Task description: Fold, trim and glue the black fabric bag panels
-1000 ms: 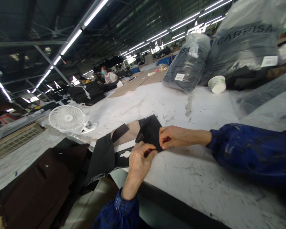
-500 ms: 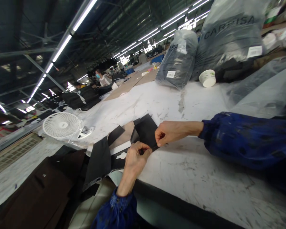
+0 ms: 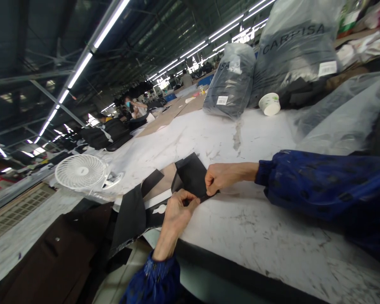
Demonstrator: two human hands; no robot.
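A piece of black fabric (image 3: 192,172) lies at the near edge of the white table, with a beige panel (image 3: 161,179) and a white strip beside its left part. My left hand (image 3: 180,210) is closed, thumb and index finger pinching the fabric's near edge. Just to the right, my right hand (image 3: 218,177) has its fingers curled down and pinched on the same edge. A narrow dark end of the fabric pokes out beneath the right fingers. A white round-ended piece (image 3: 160,209) lies on the black fabric left of my left hand.
A white fan (image 3: 81,171) lies at the left. Farther back stand filled plastic bags (image 3: 229,84) and a paper cup (image 3: 269,104) on the stained white table (image 3: 266,228). Dark brown fabric (image 3: 60,249) hangs over the near left edge. A masked person (image 3: 137,109) is far off.
The view has shifted slightly. Both hands keep their pinch on the black fabric's edge, and more of its narrow dark end now shows past my right fingers.
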